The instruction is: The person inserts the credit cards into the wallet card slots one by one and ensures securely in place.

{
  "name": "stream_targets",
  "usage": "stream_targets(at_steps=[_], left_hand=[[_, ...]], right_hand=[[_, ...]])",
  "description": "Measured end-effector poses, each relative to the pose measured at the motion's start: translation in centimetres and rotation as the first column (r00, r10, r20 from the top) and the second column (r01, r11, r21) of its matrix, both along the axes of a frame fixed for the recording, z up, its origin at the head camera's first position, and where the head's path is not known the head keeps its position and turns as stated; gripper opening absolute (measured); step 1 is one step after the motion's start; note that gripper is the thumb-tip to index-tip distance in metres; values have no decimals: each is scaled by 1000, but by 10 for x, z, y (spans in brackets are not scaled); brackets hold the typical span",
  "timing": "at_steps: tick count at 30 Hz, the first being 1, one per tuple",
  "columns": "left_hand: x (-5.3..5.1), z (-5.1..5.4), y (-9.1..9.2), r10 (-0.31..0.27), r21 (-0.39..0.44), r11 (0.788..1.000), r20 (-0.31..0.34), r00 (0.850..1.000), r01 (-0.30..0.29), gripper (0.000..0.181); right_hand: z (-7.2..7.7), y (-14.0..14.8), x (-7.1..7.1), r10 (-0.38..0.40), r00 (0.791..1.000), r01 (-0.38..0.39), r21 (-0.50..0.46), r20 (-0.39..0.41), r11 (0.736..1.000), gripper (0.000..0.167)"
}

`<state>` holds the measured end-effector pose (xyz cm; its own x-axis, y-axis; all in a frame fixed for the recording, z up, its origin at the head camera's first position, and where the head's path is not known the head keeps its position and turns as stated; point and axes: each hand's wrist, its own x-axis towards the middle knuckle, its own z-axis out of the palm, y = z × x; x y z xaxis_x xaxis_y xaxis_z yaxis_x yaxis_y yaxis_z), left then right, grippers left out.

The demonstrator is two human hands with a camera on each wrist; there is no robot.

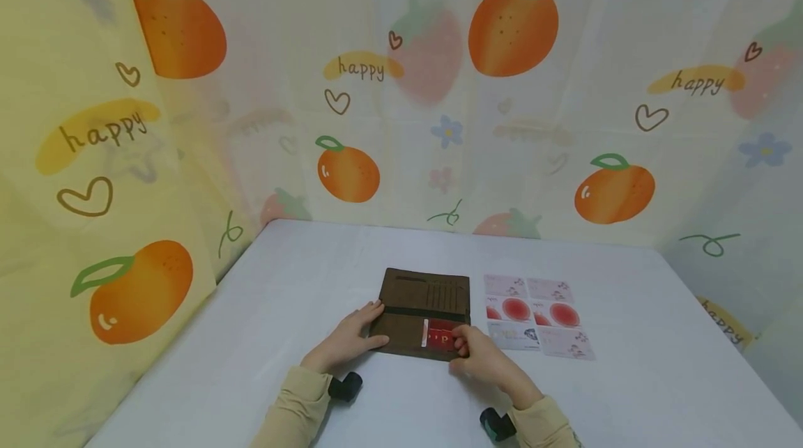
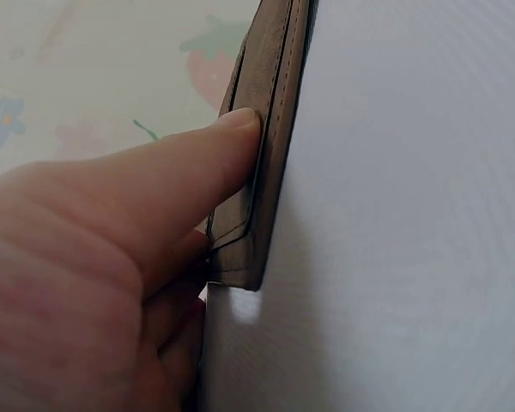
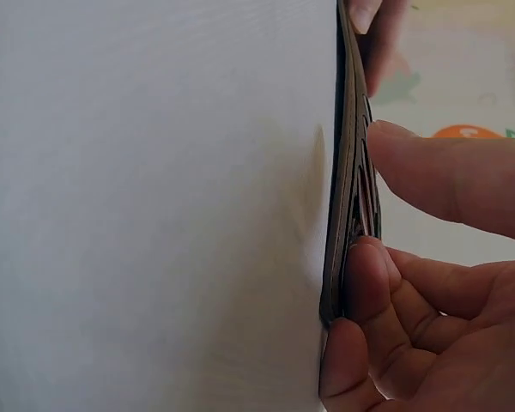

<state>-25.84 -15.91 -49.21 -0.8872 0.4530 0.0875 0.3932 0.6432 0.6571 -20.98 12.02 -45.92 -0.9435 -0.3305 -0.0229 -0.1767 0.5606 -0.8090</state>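
Observation:
A brown wallet [image 1: 401,331] lies spread on the white table, with card slots in its far panel. A red card [image 1: 441,334] with a white strip sits on the near panel, its right end under the right hand. My left hand [image 1: 347,338] rests at the wallet's left edge; in the left wrist view its thumb [image 2: 236,129] presses on the leather. My right hand [image 1: 489,361] has curled fingers at the card's right end and the wallet's right edge. In the right wrist view, fingertips [image 3: 366,270] touch the thin card edge; part of the card is hidden.
Several cards [image 1: 516,309] lie in two columns to the right of the wallet. The white table [image 1: 332,260] ends at a fruit-print cloth [image 1: 408,155] behind and at the sides. A dark wrist camera [image 1: 346,387] sits on each sleeve.

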Motion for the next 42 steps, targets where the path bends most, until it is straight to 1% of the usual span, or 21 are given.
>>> stream_targets(at_steps=[4, 8, 14, 18, 22, 26, 31, 34, 37, 42], left_hand=[[0, 0, 0, -7, 1, 1000, 3, 1000, 7, 71], [0, -1, 0, -1, -6, 1000, 3, 1000, 1, 71], [-1, -1, -1, -7, -5, 1000, -17, 1000, 7, 71], [-2, -1, -1, -6, -13, 1000, -20, 1000, 6, 71], [-2, 0, -1, -4, -13, 1000, -19, 1000, 4, 71], [-2, -1, 0, 2, -11, 1000, -14, 1000, -2, 71], [0, 0, -1, 13, -2, 1000, -2, 1000, -13, 71], [0, 0, -1, 15, 0, 1000, 3, 1000, -15, 70], [0, -1, -1, 12, 2, 1000, 10, 1000, -12, 71], [-2, -3, -1, 12, 7, 1000, 13, 1000, -12, 71]], right_hand=[[1, 0, 0, 45, 998, -43, 37, -38, 998, 49], [1, -1, 0, 85, 994, -82, 49, -62, 995, 49], [1, -1, -2, 109, 993, -106, 63, -43, 992, 50], [1, -1, -4, 129, 990, -124, 88, -49, 988, 51], [1, -1, -4, 130, 990, -124, 99, -57, 987, 51], [1, -1, -4, 113, 993, -110, 82, -38, 991, 47], [0, -1, -7, 122, 993, -121, 57, -6, 991, 45], [-1, 2, -8, 145, 989, -145, 44, 5, 988, 46], [-2, 8, -9, 186, 983, -186, 29, 6, 982, 46], [1, 22, -9, 263, 964, -261, -41, 40, 964, 45]])
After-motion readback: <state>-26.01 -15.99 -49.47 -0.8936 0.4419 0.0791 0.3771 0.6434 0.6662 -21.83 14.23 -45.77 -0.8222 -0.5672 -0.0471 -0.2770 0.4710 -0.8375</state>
